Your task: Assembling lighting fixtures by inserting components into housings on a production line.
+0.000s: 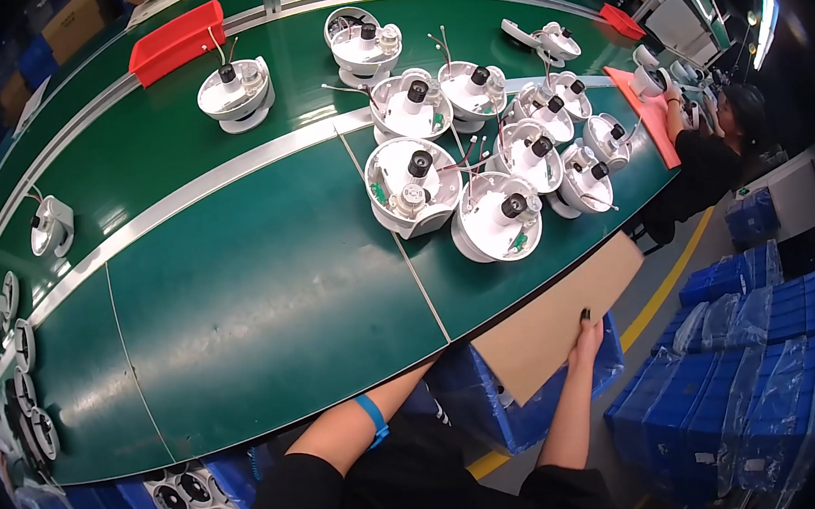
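My right hand point(586, 342) grips a flat brown cardboard sheet point(558, 314) by its near edge, thumb on top and fingers behind it. The sheet is tilted over a blue crate point(539, 422) lined with clear plastic, just below the table edge. My left forearm point(403, 397), with a blue wristband point(375, 422), reaches toward the table edge beside the sheet; that hand is hidden. On the green table point(266, 296) above the sheet stands a cluster of white dome camera housings point(498, 232) with black lenses and loose wires.
A red tray point(178, 44) and more housings point(237, 97) stand on the far green strip. White rings point(45, 434) line the left end. A crate of black-and-white round parts point(195, 501) sits below. Stacked blue crates point(730, 391) stand right; a co-worker point(709, 155) works beyond.
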`<action>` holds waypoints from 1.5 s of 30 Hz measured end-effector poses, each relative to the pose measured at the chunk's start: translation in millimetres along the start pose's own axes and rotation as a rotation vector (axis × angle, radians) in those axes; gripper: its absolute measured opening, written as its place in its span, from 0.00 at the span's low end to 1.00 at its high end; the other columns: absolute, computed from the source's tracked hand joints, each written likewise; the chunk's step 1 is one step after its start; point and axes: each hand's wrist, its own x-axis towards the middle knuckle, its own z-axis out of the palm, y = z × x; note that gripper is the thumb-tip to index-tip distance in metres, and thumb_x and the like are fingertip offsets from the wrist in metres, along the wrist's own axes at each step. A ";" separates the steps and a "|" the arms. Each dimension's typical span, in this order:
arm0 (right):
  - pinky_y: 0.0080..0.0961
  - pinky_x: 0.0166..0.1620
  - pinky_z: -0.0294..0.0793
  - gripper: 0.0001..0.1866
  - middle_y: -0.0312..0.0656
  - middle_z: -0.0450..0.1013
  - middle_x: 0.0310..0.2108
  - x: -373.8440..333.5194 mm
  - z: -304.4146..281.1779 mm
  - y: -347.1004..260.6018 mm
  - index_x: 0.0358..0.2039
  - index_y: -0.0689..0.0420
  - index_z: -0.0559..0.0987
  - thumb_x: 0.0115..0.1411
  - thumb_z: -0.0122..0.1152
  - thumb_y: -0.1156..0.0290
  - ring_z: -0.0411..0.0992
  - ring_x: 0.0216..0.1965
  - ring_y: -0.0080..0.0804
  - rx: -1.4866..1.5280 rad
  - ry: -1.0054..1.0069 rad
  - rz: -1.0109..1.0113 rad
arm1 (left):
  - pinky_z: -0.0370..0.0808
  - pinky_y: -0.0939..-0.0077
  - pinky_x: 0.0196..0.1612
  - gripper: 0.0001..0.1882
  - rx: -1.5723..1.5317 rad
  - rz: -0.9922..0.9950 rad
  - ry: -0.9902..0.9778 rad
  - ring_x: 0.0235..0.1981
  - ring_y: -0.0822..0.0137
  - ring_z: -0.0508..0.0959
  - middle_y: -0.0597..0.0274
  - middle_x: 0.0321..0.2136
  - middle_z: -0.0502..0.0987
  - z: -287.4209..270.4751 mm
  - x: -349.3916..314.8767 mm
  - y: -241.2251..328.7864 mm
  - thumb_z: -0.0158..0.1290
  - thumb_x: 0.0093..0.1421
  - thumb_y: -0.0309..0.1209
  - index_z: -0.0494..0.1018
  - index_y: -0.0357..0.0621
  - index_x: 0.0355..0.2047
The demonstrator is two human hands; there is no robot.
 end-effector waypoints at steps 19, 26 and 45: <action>0.32 0.50 0.74 0.17 0.47 0.76 0.48 -44.2 76.9 -122.6 0.54 0.68 0.72 0.66 0.51 0.79 0.74 0.43 0.37 -0.255 0.418 -0.799 | 0.76 0.68 0.57 0.21 0.260 0.182 -0.088 0.50 0.65 0.81 0.57 0.48 0.83 -152.0 -333.3 229.7 0.53 0.73 0.33 0.71 0.44 0.64; 0.28 0.39 0.81 0.23 0.51 0.79 0.44 -251.0 387.9 -198.8 0.57 0.65 0.69 0.61 0.47 0.90 0.78 0.33 0.31 0.041 -1.026 -0.718 | 0.75 0.75 0.46 0.11 0.061 0.211 0.893 0.40 0.72 0.79 0.62 0.38 0.82 -289.5 -329.1 202.1 0.53 0.72 0.31 0.77 0.40 0.50; 0.32 0.42 0.77 0.19 0.50 0.78 0.38 -273.5 584.2 -212.2 0.48 0.65 0.78 0.55 0.54 0.84 0.79 0.37 0.43 -0.423 -0.953 -0.819 | 0.80 0.68 0.45 0.31 -0.584 0.576 1.463 0.48 0.57 0.80 0.47 0.59 0.72 -396.7 -567.0 138.2 0.55 0.71 0.45 0.61 0.50 0.70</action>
